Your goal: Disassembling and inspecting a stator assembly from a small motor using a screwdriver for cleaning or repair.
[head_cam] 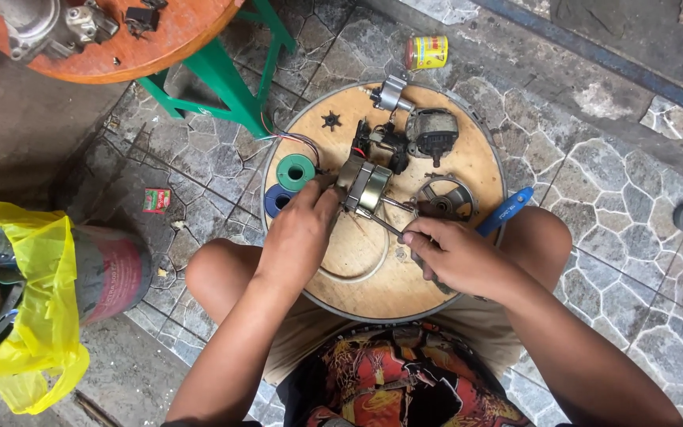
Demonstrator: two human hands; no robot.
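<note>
**Small motor worked on over a round wooden board**

A person sits low with a round wooden board [373, 273] resting across bare knees. The left hand [298, 237] grips a small electric motor [361, 186] by its metal body, holding it down on the board. The right hand [456, 255] pinches a thin tool [389, 228] whose tip meets the motor's side. Just beside the left hand lie a green tape roll [296, 171] and a blue tape roll [277, 199]. Farther up the board sit a black fan-motor housing [432, 134], a round metal cover [446, 198] and a small black gear [330, 121]. A blue-handled tool [506, 210] lies at the board's right edge. A yellow tin [426, 52] stands on the stone floor beyond.
</note>
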